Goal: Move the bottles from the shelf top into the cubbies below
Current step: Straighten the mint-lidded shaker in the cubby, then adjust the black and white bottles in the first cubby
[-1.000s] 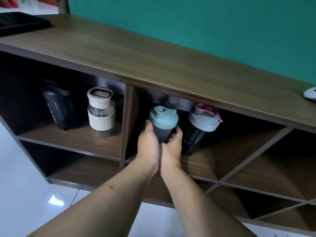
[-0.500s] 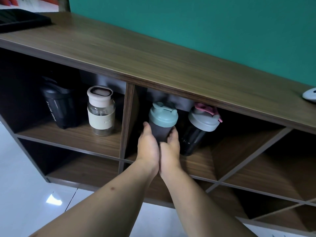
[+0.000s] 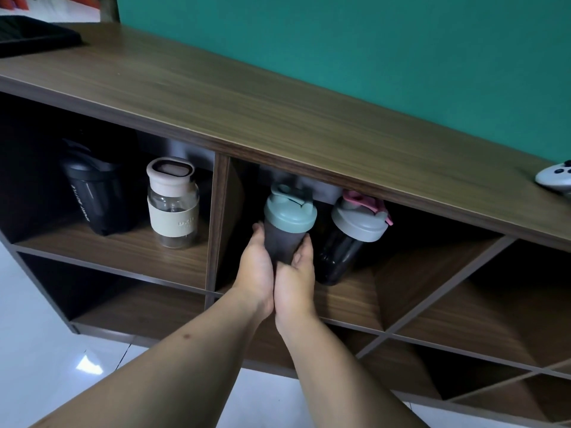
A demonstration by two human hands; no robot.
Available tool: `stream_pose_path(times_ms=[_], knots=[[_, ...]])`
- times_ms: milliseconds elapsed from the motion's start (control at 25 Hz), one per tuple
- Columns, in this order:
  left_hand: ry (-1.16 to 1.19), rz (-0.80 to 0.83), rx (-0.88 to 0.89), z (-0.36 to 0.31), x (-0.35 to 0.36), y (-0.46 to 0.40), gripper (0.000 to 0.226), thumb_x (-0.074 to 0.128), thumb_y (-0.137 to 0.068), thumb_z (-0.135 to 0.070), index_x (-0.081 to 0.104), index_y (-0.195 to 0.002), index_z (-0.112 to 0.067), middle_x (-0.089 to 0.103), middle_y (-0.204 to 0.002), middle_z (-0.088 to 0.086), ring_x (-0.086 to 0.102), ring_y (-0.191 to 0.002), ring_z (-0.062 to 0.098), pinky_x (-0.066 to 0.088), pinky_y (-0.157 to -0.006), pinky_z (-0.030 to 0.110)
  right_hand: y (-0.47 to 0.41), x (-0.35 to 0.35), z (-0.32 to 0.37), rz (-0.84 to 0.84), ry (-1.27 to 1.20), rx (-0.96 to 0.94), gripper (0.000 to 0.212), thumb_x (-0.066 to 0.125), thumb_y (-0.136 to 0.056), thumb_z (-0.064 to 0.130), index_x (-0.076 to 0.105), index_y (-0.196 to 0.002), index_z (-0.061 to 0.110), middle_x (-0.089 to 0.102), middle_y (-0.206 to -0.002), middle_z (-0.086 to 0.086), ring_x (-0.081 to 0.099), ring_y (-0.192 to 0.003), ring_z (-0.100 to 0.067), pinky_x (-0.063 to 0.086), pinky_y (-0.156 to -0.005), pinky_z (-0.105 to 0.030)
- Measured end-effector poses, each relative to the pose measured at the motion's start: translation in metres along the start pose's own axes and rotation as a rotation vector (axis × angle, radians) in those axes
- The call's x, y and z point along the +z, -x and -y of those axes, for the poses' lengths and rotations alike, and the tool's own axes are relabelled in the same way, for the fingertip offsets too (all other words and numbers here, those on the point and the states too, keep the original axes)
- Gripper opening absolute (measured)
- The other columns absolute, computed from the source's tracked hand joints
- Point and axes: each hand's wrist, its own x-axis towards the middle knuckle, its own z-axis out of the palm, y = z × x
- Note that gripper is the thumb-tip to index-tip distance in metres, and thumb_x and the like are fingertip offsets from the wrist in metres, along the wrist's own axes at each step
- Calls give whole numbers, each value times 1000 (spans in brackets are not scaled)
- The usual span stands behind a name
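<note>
Both hands cup a dark shaker bottle with a teal lid [image 3: 289, 217] inside the middle upper cubby. My left hand [image 3: 256, 270] wraps its left side and my right hand [image 3: 296, 276] its right side; the bottle's base is hidden behind my fingers. Beside it on the right stands a dark shaker with a grey lid and pink flip cap [image 3: 355, 233]. In the left cubby stand a black shaker [image 3: 95, 193] and a clear glass bottle with a cream sleeve and pink lid [image 3: 171, 202]. The wooden shelf top [image 3: 278, 112] carries no bottles.
A white game controller [image 3: 556, 179] lies at the shelf top's right end, and a black flat object [image 3: 34, 37] at its far left. Lower cubbies and diagonal compartments [image 3: 463, 304] hold nothing. A green wall rises behind; white tiled floor lies below.
The teal-lidded bottle, held in both hands, has slid a little deeper into the cubby and sits more upright. The other bottles have not moved.
</note>
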Motion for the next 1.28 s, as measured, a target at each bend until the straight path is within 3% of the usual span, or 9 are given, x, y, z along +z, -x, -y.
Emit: stream_pose_path(times_ms=[80, 200, 320, 400, 520, 600, 800, 1000, 1280], knots=[[-16, 6, 6, -2, 4, 2, 44, 38, -110, -49, 70, -108, -19, 84, -91, 0, 79, -62, 7, 65, -73, 26, -1, 0, 2, 10, 16, 7, 83, 59, -82, -6, 43, -152, 35, 69, -134, 10, 64, -126, -10, 47, -114, -42], [-27, -16, -7, -3, 10, 8, 44, 39, -111, -45, 69, -105, -14, 82, -70, 1, 78, -56, 10, 61, -47, 24, -2, -6, 7, 35, 42, 38, 87, 56, -80, -11, 40, -155, 29, 70, -123, 16, 67, -119, -6, 48, -113, -38], [-18, -39, -97, -5, 10, 15, 57, 44, -108, -53, 66, -132, -7, 80, -118, 12, 79, -105, 21, 63, -50, 27, 12, -10, 20, 42, 75, 51, 86, 55, -87, -9, 30, -160, 31, 56, -131, 19, 58, -122, -6, 43, -113, -33], [-105, -71, -135, -1, -1, 15, 63, 47, -104, -57, 64, -141, -9, 71, -137, 13, 69, -125, 28, 64, -70, 33, 31, -10, 20, 5, 115, 96, 75, 53, -91, -3, 36, -156, 32, 52, -133, 15, 57, -125, -11, 43, -114, -38], [-414, -133, -52, 0, -23, 26, 49, 46, -106, -48, 74, -123, -11, 78, -121, 16, 74, -109, 29, 57, -98, 43, 57, -14, 17, -23, 273, 144, 34, 57, -88, 12, 64, -111, 36, 75, -116, 2, 71, -107, -19, 55, -102, -42], [-589, -166, 5, -4, -39, 42, 48, 44, -107, -46, 77, -108, -10, 80, -112, 19, 75, -105, 32, 58, -101, 47, 68, -15, 25, -6, 397, 163, 19, 58, -90, 14, 71, -95, 26, 79, -93, -1, 74, -91, -22, 60, -91, -45], [-644, -377, 269, -50, -81, 81, 50, 47, -94, -56, 76, -84, -16, 80, -94, 9, 73, -101, 33, 55, -100, 49, 119, 40, 48, 189, 568, 93, 26, 60, -86, 17, 70, -64, 26, 69, -59, 7, 66, -64, -19, 58, -68, -44], [-690, -503, 348, -110, -111, 67, 38, 40, -110, -31, 66, -120, -5, 67, -112, 7, 60, -124, 36, 34, -88, 32, 133, 115, 51, 236, 468, 22, 23, 58, -93, 17, 68, -110, 28, 75, -101, 4, 71, -98, -18, 57, -96, -45], [-407, -517, 396, -189, -139, 32, 47, 43, -108, -33, 51, -152, -17, 61, -148, 11, 57, -133, 31, 41, -117, 47, 123, 195, 63, 296, 166, 180, 57, 59, -96, 2, 47, -149, 18, 57, -138, -2, 58, -130, -18, 44, -114, -38]])
